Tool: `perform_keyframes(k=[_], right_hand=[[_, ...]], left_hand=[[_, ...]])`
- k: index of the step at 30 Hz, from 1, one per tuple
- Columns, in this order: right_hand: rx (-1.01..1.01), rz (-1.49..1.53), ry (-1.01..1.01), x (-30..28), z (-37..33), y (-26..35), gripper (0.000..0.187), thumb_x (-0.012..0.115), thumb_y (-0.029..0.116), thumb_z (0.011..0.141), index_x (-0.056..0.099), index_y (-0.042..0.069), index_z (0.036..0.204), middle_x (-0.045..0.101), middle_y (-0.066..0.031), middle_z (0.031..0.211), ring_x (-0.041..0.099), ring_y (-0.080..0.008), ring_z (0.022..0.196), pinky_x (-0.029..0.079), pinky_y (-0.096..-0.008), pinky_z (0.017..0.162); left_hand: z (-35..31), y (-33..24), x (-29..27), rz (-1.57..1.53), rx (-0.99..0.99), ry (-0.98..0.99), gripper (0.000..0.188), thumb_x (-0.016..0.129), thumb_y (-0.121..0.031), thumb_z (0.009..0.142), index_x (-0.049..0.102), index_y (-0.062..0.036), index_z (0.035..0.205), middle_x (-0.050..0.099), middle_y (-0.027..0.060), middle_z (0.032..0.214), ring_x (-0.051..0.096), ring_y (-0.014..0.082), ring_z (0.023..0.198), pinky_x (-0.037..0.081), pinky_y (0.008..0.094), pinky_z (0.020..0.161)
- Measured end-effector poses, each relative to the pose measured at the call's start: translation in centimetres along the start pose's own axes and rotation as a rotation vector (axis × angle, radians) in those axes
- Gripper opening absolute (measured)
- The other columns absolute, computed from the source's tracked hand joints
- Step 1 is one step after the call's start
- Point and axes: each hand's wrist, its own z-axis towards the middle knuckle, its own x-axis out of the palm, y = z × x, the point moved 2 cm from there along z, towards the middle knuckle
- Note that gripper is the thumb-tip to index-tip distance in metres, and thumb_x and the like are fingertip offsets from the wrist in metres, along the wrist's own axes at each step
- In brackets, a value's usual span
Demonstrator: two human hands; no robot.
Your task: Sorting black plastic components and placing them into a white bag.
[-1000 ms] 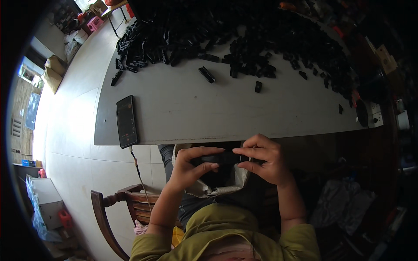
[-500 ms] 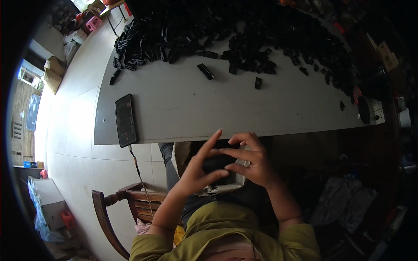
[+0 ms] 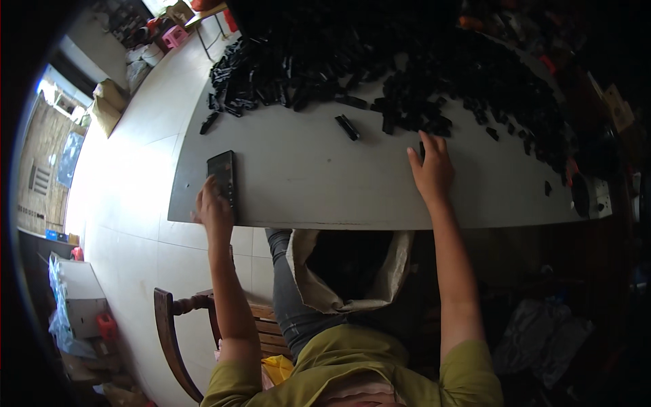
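My left hand [image 3: 214, 209] is at the near left part of the grey table [image 3: 325, 190], its fingers apart and the index finger over the dark phone [image 3: 221, 163]. Whether the fingertip touches the screen I cannot tell. My right hand [image 3: 435, 169] reaches palm down over the table with thumb and fingers apart. A small black piece [image 3: 422, 150] shows between its thumb and fingers, not visibly gripped. Just beyond the fingertips lies the edge of a heap of black plastic-looking pieces [image 3: 413, 112]. One longer black piece [image 3: 347, 127] lies alone between the hands.
An open pale sack [image 3: 319, 298] with a dark inside sits at my lap, below the table's front edge. At the lower left stands a wooden chair [image 3: 169, 339]. A pink stool [image 3: 175, 36] is far off on the tiled floor.
Both hands were close together above the sack. They have parted: the left moved to the phone, the right forward to the small piece by the heap. The whole view has shifted slightly.
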Motion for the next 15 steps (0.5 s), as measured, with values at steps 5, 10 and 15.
perform_keyframes(k=[5,10,15], right_hand=[[0.006,-0.1,0.058,1.0,0.1,-0.6,0.03,0.061,0.019,0.09,0.058,0.01,0.118,0.054,-0.0061,0.114,0.061,-0.0245,0.096,0.052,-0.0359,0.078],[0.012,0.001,-0.054,0.5,-0.2,0.4,0.03,0.061,0.016,0.089,0.058,0.005,0.117,0.054,-0.0093,0.115,0.059,-0.0256,0.102,0.051,-0.0373,0.082],[0.061,-0.012,0.01,0.4,-0.6,-0.7,0.033,0.061,0.016,0.09,0.057,0.003,0.119,0.052,-0.0129,0.121,0.057,-0.0278,0.108,0.051,-0.038,0.086]], left_hand=[[3.0,-10.2,3.2,-0.231,0.426,0.121,0.062,0.042,0.015,0.072,0.048,-0.0062,0.13,0.048,0.0192,0.133,0.044,0.0339,0.126,0.035,0.0441,0.106],[3.4,-18.6,7.6,-0.156,0.73,0.133,0.063,0.051,0.007,0.076,0.048,-0.0171,0.134,0.043,0.0134,0.14,0.041,0.0325,0.128,0.034,0.0426,0.106],[2.6,-19.6,8.7,-0.156,0.693,0.304,0.038,0.06,-0.006,0.08,0.056,-0.0113,0.118,0.052,0.0095,0.129,0.054,0.0291,0.112,0.045,0.0402,0.092]])
